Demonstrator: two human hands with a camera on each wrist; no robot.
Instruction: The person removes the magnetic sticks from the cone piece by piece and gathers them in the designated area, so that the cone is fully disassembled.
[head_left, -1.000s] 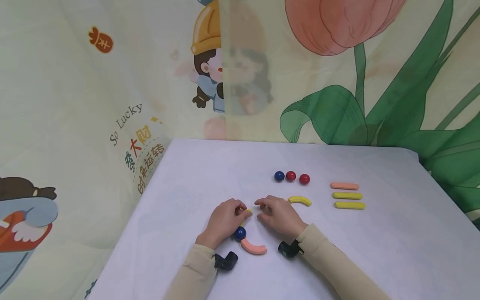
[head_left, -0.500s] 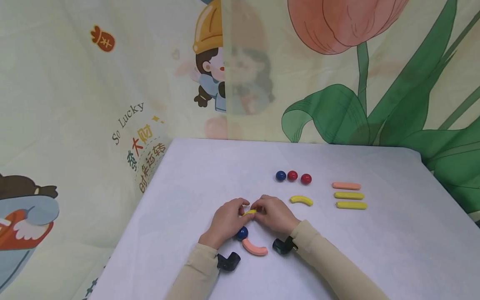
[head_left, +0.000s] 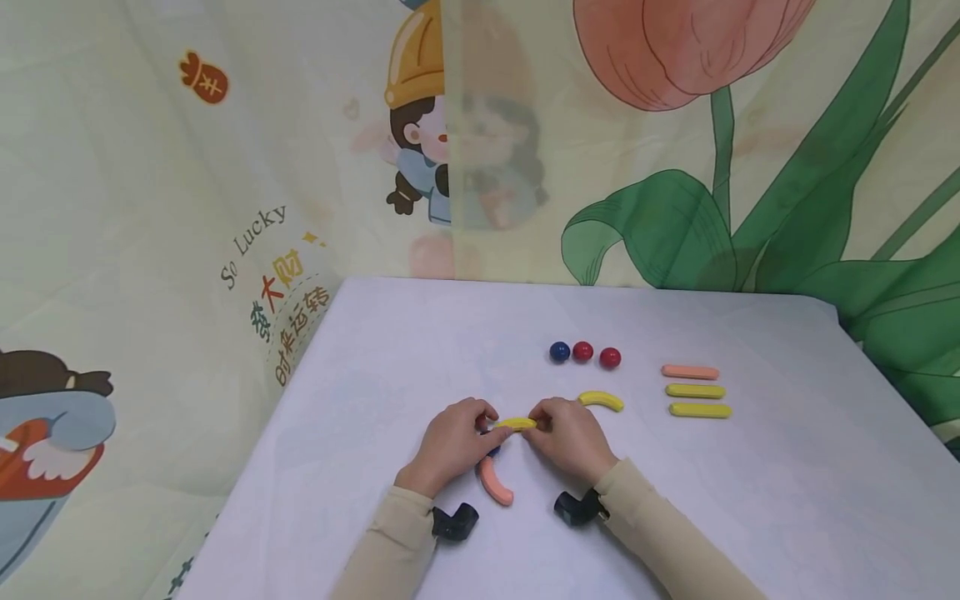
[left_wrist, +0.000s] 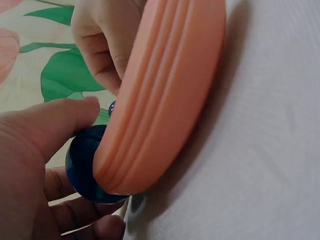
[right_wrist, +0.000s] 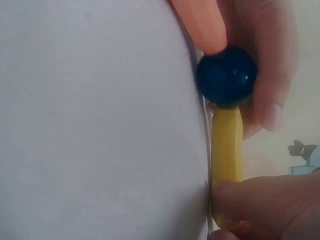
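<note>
A blue ball [right_wrist: 227, 77] joins a yellow rod [head_left: 516, 423] at one side and a curved pink rod [head_left: 493, 482] at another. My left hand [head_left: 448, 443] curls its thumb and fingers round the ball, which it mostly covers in the head view. With thumb and fingers, my right hand [head_left: 573, 435] pinches the yellow rod's free end. In the left wrist view the pink rod [left_wrist: 162, 100] looms large and hides part of the ball [left_wrist: 85, 165].
Behind my right hand lies a curved yellow rod [head_left: 602, 401]. Farther back sit a blue ball [head_left: 559, 352] and two red balls [head_left: 582, 351]. A straight pink rod [head_left: 690, 372] and two straight yellow rods [head_left: 700, 410] lie right on the white tabletop [head_left: 795, 467].
My right hand has come in, taken the yellow rod's end and then moved slightly right with it. The yellow rod shows more between the hands; the pink rod has swung to hang more steeply.
</note>
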